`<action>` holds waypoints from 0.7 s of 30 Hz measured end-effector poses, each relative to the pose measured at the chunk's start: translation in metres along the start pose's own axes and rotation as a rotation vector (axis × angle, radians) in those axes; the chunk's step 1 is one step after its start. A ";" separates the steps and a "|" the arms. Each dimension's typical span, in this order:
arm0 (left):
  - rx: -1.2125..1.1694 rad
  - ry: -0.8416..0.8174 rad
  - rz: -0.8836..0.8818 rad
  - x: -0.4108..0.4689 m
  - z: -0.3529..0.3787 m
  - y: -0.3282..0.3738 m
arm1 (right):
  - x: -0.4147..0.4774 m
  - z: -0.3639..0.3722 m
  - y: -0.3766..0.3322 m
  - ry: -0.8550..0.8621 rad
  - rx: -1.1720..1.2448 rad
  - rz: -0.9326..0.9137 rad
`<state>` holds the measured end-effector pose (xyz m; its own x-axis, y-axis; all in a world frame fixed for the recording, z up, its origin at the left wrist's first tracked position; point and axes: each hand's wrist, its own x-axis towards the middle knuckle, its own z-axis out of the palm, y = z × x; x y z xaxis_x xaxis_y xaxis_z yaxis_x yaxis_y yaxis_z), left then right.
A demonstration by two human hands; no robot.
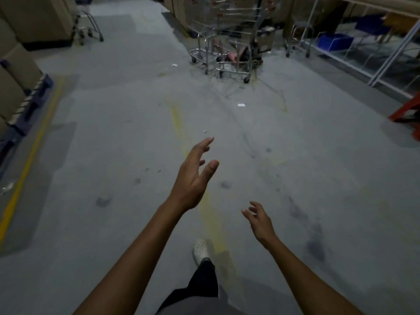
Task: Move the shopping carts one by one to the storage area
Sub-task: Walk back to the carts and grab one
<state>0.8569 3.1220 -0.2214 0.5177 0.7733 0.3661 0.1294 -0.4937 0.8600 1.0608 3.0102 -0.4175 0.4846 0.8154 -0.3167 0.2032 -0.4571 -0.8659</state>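
Both grips, left hand [193,178] and right hand [260,221], spread empty; shopping carts [227,53] well ahead

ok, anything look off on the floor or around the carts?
Only small stuff: white paper scraps lie loose on the floor short of the carts, and dark smudges stain it nearer the person. Something pink sits low among the carts, too blurred to identify.

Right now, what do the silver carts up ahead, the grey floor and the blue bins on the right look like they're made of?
The silver wire shopping carts look like plated or polished steel: thin shiny rods catching light. The grey floor looks like painted concrete, matte and scuffed, with worn yellow lines. The blue bins are probably moulded plastic, smooth and evenly coloured.
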 end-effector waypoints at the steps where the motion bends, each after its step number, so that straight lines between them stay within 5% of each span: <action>1: 0.011 -0.012 -0.047 0.028 0.004 -0.028 | 0.033 0.001 -0.022 0.003 0.013 -0.034; 11: 0.111 -0.279 -0.631 0.248 0.023 -0.249 | 0.245 -0.034 -0.302 0.038 0.253 -0.517; 16: 0.164 -0.396 -0.758 0.344 0.032 -0.333 | 0.361 -0.049 -0.352 0.035 0.323 -0.608; 21: 0.158 -0.288 -0.699 0.510 0.052 -0.385 | 0.547 -0.055 -0.359 0.034 0.315 -0.513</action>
<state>1.1149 3.6857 -0.3849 0.4679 0.8032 -0.3688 0.6154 0.0034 0.7882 1.3000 3.6008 -0.2580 0.4190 0.8900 0.1796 0.1588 0.1229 -0.9796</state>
